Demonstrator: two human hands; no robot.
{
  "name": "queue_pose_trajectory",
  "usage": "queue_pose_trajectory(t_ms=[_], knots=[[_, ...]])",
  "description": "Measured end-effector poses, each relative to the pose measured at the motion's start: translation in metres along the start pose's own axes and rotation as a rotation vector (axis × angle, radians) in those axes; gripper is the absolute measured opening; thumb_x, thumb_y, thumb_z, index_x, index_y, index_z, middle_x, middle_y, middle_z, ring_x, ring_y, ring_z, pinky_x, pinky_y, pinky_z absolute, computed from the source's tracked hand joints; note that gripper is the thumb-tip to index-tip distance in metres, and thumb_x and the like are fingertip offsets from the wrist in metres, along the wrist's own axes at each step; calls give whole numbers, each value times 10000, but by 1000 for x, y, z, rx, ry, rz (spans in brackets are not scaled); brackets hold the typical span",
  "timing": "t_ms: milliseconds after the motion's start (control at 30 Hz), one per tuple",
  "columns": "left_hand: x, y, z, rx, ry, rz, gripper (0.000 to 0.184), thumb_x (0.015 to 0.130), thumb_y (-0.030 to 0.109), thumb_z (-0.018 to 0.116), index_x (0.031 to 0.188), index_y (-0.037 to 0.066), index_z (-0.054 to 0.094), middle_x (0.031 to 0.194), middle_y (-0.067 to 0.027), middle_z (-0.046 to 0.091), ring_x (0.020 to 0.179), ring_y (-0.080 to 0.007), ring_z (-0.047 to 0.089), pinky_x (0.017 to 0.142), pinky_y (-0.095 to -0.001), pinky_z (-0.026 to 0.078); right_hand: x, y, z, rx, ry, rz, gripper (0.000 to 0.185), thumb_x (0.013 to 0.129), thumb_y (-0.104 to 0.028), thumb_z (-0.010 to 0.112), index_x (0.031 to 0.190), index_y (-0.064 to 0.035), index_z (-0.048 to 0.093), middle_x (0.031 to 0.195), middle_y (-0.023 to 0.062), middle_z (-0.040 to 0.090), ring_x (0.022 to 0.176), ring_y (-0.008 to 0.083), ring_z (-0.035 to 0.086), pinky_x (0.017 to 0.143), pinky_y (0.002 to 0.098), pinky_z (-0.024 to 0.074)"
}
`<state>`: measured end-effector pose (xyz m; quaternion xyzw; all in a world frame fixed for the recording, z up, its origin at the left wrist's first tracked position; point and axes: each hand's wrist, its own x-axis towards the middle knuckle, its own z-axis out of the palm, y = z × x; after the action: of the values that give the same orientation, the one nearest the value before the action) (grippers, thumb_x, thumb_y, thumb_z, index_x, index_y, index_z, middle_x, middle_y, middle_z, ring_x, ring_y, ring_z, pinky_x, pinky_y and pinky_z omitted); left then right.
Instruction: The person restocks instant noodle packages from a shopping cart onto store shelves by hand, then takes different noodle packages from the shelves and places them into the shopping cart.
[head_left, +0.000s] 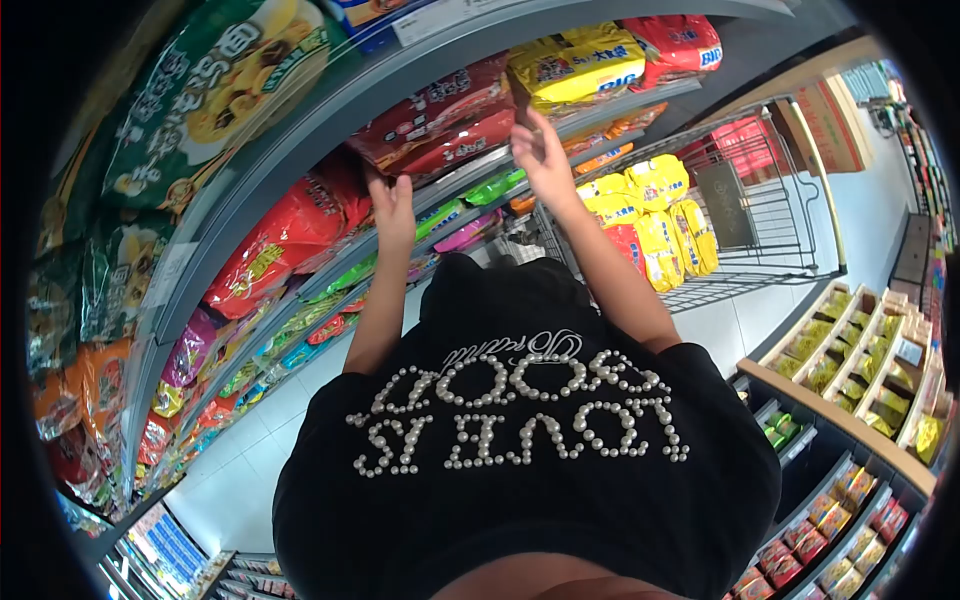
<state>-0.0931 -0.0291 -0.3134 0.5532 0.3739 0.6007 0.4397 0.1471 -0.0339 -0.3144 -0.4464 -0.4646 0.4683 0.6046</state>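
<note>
Dark red multi-packs of what look like instant noodles (pixel 440 125) are stacked on a grey shelf in front of me. My left hand (pixel 392 205) is at the near left end of this stack, fingers apart and palm turned inward. At the other end is my right hand (pixel 540 160), its fingers spread and their tips close to the pack's side; whether they press on it I cannot tell. Yellow multi-packs (pixel 578 68) sit right beyond my right hand. To the left of my left hand lies a bright red bag (pixel 290 235).
A wire shopping cart (pixel 775 265) stands to the right, holding yellow packs (pixel 657 235), a red item and a dark box. Large green bags (pixel 215 95) fill the shelf at left. Display bins (pixel 850 360) stand at lower right. A cardboard box (pixel 825 125) is behind the cart.
</note>
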Motion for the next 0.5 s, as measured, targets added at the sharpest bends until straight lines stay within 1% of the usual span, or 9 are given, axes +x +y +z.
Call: queue_pose_trajectory(t_ms=[100, 133, 167, 233, 267, 300, 367, 400, 500], knots=[[-17, 6, 3, 74, 15, -10, 659, 957, 79, 468, 1483, 23, 75, 1480, -137, 269, 1345, -243, 313, 1111, -354, 222, -52, 54, -38, -78, 10, 202, 389, 923, -84, 551, 1298, -28, 464, 1079, 127, 632, 1052, 220, 589, 898, 339, 468], [-25, 9, 5, 117, 68, -52, 653, 939, 120, 507, 1465, -10, 143, 1442, -175, 322, 1309, -297, 367, 1099, -361, 249, -76, 81, -56, -255, -4, 220, 341, 925, -120, 557, 1248, -21, 510, 1051, 115, 642, 1015, 208, 601, 874, 329, 477], [-33, 9, 2, 310, 9, -75, 629, 926, 128, 524, 1441, -21, 195, 1410, -186, 350, 1283, -319, 386, 1093, -370, 261, -99, 106, -74, -431, -20, 235, 305, 927, -155, 563, 1197, -15, 556, 1024, 102, 653, 979, 196, 613, 850, 319, 487], [-46, 6, -10, 697, -116, -115, 587, 900, 142, 559, 1393, -43, 299, 1345, -209, 406, 1231, -362, 425, 1082, -386, 284, -152, 131, -106, -654, 40, 437, 377, 876, -297, 643, 1098, 7, 612, 984, 144, 663, 900, 226, 638, 816, 318, 494], [-48, 12, -5, 843, -147, -67, 457, 861, 153, 601, 1260, -23, 463, 1244, -212, 461, 1152, -394, 456, 1048, -461, 312, -175, 133, -117, -747, 19, 440, 416, 857, -333, 657, 1110, -6, 614, 962, 143, 670, 889, 246, 646, 804, 333, 501], [-51, 8, -6, 930, -169, 43, 410, 859, 143, 600, 1225, -5, 491, 1243, -206, 462, 1160, -385, 454, 1050, -472, 306, -192, 135, -126, -838, -5, 441, 454, 838, -369, 672, 1121, -19, 617, 941, 142, 676, 878, 266, 655, 791, 348, 508], [-57, -1, -8, 1099, -213, 270, 319, 855, 125, 599, 1155, 32, 545, 1243, -194, 464, 1176, -367, 451, 1052, -494, 294, -214, 154, -144, -631, 16, 645, 459, 829, -385, 675, 1124, -36, 627, 932, 152, 679, 874, 290, 661, 790, 360, 511], [-58, -2, -9, 1086, -209, 249, 300, 849, 121, 602, 1136, 43, 560, 1244, -191, 464, 1175, -368, 450, 1052, -509, 287, -217, 152, -145, -524, 25, 742, 462, 824, -393, 677, 1125, -45, 632, 927, 157, 681, 871, 303, 664, 789, 366, 512], [-54, -9, -9, 1072, -198, 230, 262, 827, 107, 608, 1084, 60, 597, 1242, -191, 462, 1172, -375, 444, 1048, -549, 274, -214, 155, -145, -677, -68, 691, 384, 837, -292, 669, 1124, -40, 634, 963, 157, 681, 902, 244, 658, 802, 326, 502]])
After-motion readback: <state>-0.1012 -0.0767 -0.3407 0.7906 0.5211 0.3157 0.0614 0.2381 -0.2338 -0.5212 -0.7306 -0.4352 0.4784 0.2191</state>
